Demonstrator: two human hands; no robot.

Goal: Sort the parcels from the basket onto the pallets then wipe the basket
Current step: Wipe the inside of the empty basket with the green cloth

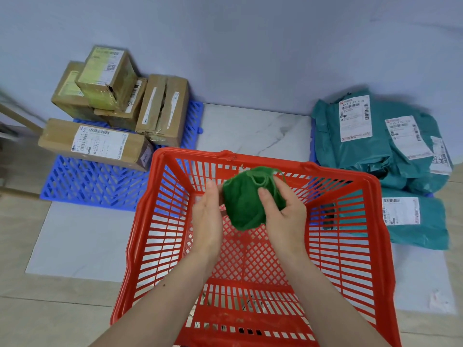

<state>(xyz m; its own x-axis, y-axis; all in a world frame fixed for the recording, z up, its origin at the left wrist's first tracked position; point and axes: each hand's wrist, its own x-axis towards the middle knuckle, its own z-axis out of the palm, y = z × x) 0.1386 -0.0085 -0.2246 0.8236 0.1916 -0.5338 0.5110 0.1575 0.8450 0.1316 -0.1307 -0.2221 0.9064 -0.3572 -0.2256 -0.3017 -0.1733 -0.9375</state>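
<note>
A red plastic basket (350,246) stands on the floor in front of me, with no parcels inside. Above its middle I hold a bunched green cloth (244,200). My right hand (283,216) grips the cloth with thumb and fingers curled round it. My left hand (208,216) touches the cloth's left side with fingers mostly straight. Several brown cardboard boxes (112,108) are stacked on a blue pallet (95,181) at the left. Several teal mailer bags (390,146) lie piled at the right, hiding most of a second blue pallet (312,141).
A grey-blue wall runs behind both piles. Pale marble-look floor (253,131) lies between the pallets, beyond the basket. A wooden leg or bar (17,116) shows at the far left edge.
</note>
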